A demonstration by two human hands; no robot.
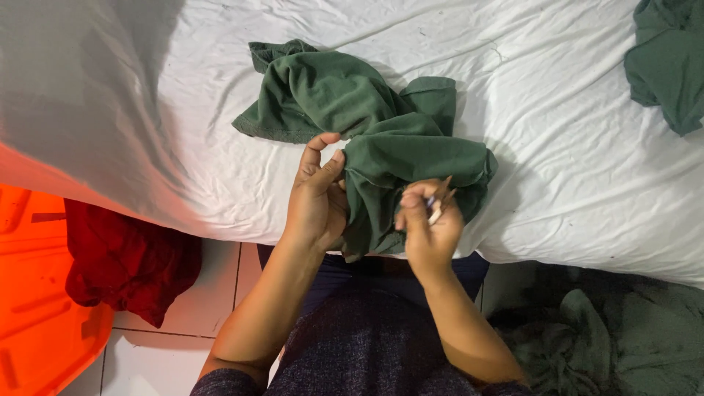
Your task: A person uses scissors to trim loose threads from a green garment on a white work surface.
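Note:
A crumpled dark green garment (pixel 345 103) lies on a white bedsheet (pixel 572 161), with part of it drawn up toward me. My left hand (pixel 317 199) pinches a fold of that green cloth between thumb and fingers. My right hand (pixel 429 227) is closed around a small thin tool (pixel 438 207) with a pale tip, pressed against the same fold. Both hands meet at the bed's near edge.
A second green garment (pixel 671 59) lies at the sheet's top right. More green cloth (pixel 623 337) is heaped on the floor at the right. A dark red garment (pixel 128 260) hangs over an orange plastic tub (pixel 37 308) at the left, on white floor tiles.

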